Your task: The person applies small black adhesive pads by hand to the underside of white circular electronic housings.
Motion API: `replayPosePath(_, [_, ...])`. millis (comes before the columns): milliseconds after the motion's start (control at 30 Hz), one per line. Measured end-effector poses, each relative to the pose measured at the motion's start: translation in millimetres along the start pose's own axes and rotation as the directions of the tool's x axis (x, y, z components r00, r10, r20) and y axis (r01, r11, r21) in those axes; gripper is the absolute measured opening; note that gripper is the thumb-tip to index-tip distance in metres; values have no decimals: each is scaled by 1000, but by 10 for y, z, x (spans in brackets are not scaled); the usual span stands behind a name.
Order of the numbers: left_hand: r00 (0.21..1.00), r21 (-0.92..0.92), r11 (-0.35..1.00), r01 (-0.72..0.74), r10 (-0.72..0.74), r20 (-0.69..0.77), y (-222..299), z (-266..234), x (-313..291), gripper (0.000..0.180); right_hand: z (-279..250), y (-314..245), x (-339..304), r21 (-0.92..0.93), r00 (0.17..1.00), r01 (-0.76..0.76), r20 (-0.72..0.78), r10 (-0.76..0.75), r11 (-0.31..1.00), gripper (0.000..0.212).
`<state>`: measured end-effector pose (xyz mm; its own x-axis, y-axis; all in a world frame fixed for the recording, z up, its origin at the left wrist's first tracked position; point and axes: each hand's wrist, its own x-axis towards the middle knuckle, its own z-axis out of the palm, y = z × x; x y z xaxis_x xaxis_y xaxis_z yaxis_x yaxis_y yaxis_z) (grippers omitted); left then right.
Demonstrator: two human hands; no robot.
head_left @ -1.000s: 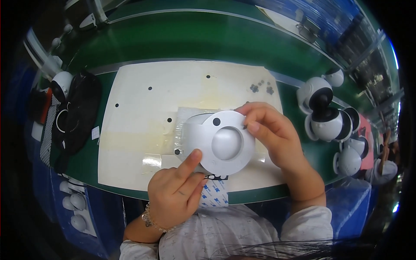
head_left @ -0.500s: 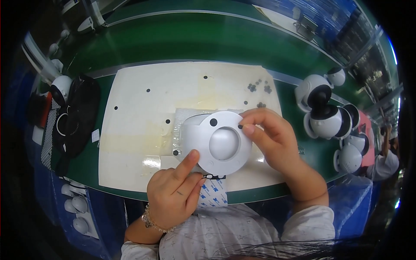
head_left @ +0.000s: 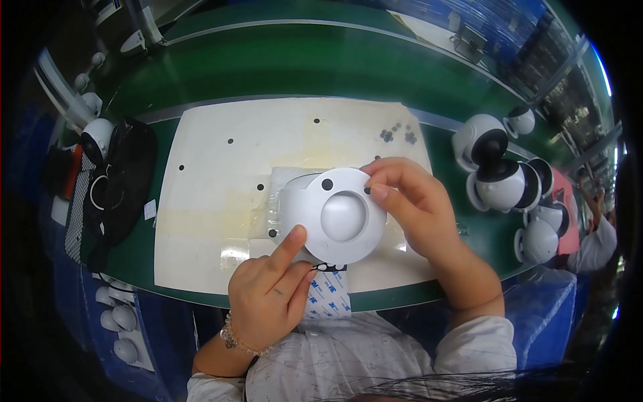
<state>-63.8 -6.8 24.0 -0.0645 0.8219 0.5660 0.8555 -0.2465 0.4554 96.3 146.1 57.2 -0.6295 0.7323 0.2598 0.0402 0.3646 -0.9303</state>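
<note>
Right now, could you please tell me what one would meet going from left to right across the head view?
Black bag, left hand, white housing, right hand, white-and-black devices, co-worker in white.

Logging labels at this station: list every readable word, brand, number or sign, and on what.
Strip: repeated blue lettering with a brand mark; not copied out here.
Tag by the black bag: any print is too small to read.
Device: no lettering I can make out.
Nothing else readable.
</note>
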Motion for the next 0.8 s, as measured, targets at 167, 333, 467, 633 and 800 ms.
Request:
replayPosePath(167, [1000,17,1000,-1,1,11,14,-4,9,9,-8,29,-14,-361,965,248,13,-261,899,10])
replayPosePath(333, [1000,8,1000,-3,3,-3,3,10,-12,9,53,88,-36,102,1000,-12,-15,14,995,13])
replayPosePath(467, [1000,14,1000,0,0,10,3,14,-12,9,40,-10,-31,250,989,-145,7,148,957,14])
replayPosePath(633, [1000,17,1000,-3,3,0,9,30,-3,10,15,35,-19,108,999,-44,-8,45,993,12])
replayPosePath(800, [1000,16,1000,-5,5,-7,-1,40,-12,10,14,15,-13,41,999,-47,-11,48,998,10])
